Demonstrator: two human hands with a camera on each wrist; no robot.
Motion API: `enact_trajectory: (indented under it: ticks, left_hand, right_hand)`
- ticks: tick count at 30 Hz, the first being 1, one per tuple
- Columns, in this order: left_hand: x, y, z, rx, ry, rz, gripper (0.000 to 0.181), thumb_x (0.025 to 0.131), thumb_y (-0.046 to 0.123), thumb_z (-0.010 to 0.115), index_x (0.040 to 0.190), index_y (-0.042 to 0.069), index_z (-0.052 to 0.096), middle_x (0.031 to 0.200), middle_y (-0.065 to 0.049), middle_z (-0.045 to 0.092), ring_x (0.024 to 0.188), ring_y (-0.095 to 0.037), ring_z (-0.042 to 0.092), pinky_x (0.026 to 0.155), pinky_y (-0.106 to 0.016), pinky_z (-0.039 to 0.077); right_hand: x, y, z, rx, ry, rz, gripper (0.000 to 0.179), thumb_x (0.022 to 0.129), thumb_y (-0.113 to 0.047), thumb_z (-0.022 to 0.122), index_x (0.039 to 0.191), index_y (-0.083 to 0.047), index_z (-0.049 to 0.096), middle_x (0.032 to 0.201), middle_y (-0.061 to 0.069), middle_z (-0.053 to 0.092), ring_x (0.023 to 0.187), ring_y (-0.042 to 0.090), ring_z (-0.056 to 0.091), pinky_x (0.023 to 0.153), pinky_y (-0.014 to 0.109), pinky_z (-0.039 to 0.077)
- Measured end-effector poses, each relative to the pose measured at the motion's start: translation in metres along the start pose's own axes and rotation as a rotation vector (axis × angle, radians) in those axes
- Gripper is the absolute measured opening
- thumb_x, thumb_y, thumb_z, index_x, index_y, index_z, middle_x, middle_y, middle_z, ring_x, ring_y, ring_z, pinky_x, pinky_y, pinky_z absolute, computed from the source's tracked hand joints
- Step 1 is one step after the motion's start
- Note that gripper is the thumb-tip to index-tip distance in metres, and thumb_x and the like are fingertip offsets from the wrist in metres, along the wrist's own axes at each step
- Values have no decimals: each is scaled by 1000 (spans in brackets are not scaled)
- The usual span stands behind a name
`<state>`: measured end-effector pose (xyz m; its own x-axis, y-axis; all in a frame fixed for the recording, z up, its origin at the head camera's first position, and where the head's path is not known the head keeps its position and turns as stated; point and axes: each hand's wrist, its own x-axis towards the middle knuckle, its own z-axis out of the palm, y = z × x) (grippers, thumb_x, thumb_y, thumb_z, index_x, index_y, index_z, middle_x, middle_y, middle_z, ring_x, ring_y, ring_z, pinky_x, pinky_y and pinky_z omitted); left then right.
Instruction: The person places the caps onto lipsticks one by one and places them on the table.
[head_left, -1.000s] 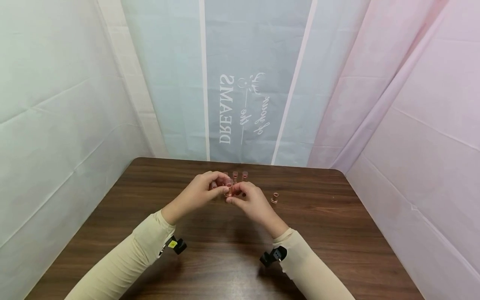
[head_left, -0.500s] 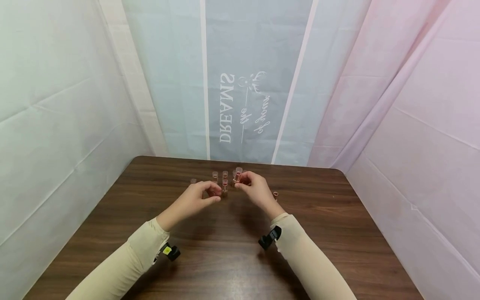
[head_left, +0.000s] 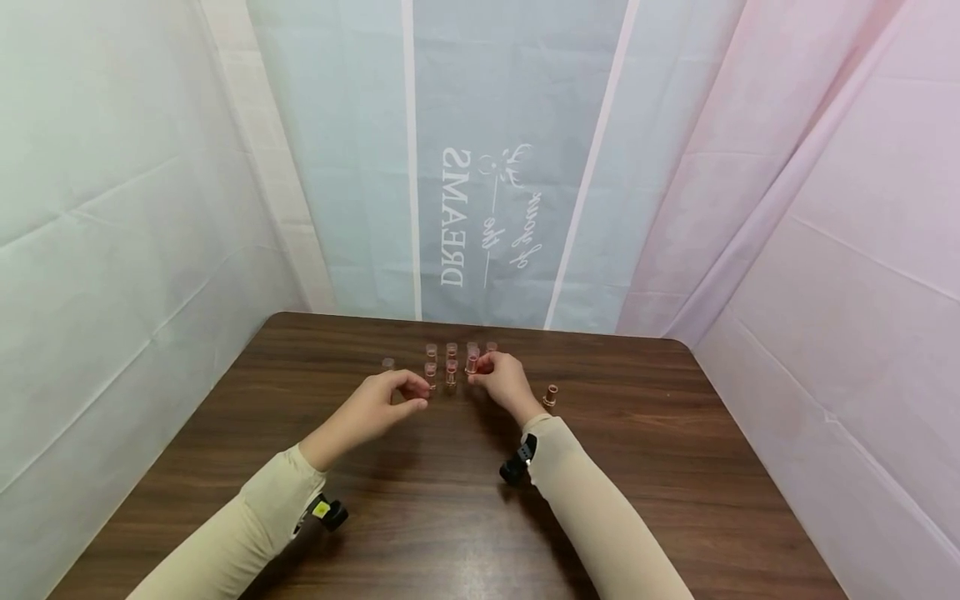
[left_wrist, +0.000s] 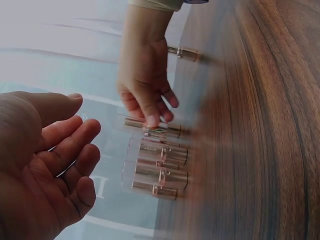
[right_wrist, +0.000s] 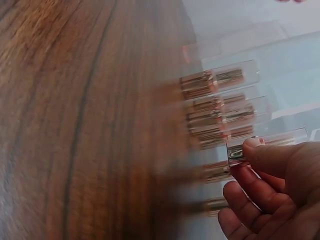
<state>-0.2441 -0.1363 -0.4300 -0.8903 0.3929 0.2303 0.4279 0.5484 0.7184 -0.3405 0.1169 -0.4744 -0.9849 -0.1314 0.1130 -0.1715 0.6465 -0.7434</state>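
Pinched in my right hand (head_left: 504, 383) is a lipstick tube (right_wrist: 237, 153) with a rose-gold base and a clear cap, upright at the front row's right end in the head view. Beside it stand other capped lipstick tubes (head_left: 451, 375) in two short rows. My left hand (head_left: 381, 407), fingers loosely bent and holding nothing, is just left of the front row's left tube (head_left: 431, 377). In the left wrist view that palm (left_wrist: 30, 185) faces the rows, with the fingers apart from the tubes. Overlap hides parts of the back tubes.
A rose-gold tube without a visible clear cap (head_left: 551, 396) stands alone to the right. Behind the left hand, a small clear piece (head_left: 387, 364) stands at the left. The wooden table (head_left: 450, 533) meets cloth walls at the back and sides.
Both hands were together around a tube; they have parted. The right hand carried its tube rightward, then slightly down to the front row. The left hand withdrew leftward, uncovering the front-row tubes.
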Motion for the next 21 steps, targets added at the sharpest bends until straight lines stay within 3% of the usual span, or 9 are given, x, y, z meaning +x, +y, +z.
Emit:
enact_trajectory:
  ticks: [7, 21]
  left_hand:
    - [-4, -3, -4, 10, 2, -18, 15, 98, 30, 72, 113, 26, 71, 101, 10, 69, 90, -12, 62, 74, -30, 52]
    - [-4, -5, -8, -7, 21, -6, 17, 98, 28, 72, 114, 20, 71, 99, 7, 69, 89, -12, 62, 73, -29, 52]
  right_hand:
    - [1, 10, 8, -16, -14, 59, 22, 86, -18, 85, 101, -7, 72, 96, 5, 72, 84, 19, 64, 79, 38, 54]
    - [3, 7, 10, -49, -23, 64, 22, 85, -17, 85, 100, -6, 74, 94, 5, 72, 86, 19, 64, 82, 38, 54]
